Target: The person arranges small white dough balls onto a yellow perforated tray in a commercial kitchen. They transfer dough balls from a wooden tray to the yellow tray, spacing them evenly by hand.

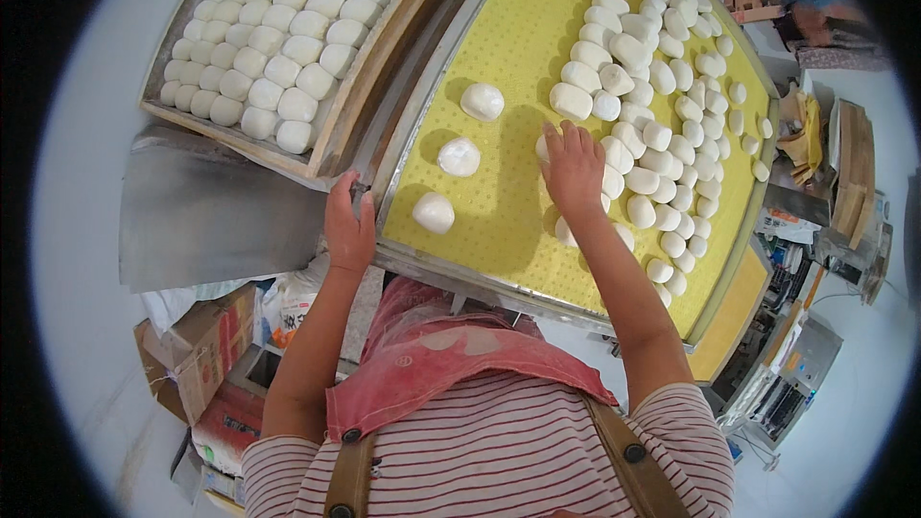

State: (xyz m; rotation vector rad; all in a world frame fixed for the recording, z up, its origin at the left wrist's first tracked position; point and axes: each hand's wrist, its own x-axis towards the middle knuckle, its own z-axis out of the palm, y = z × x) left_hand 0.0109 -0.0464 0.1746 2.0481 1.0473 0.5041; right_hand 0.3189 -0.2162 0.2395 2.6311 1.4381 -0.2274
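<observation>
My right hand reaches over the yellow dimpled work surface, its fingers curled around a white dough bun that they partly hide. To its right lie many loose dough pieces, crowded together, with a line of larger ones running toward the far edge. Three rounded dough buns stand apart on the left: a far one, a middle one and a near one. My left hand, fingers and thumb apart, is beside the table's left corner, close to the wooden tray.
Rows of dough buns fill the wooden tray at the far left. A metal panel lies below that tray. Cardboard boxes and bags stand on the floor at lower left. Grey equipment and boards are at right.
</observation>
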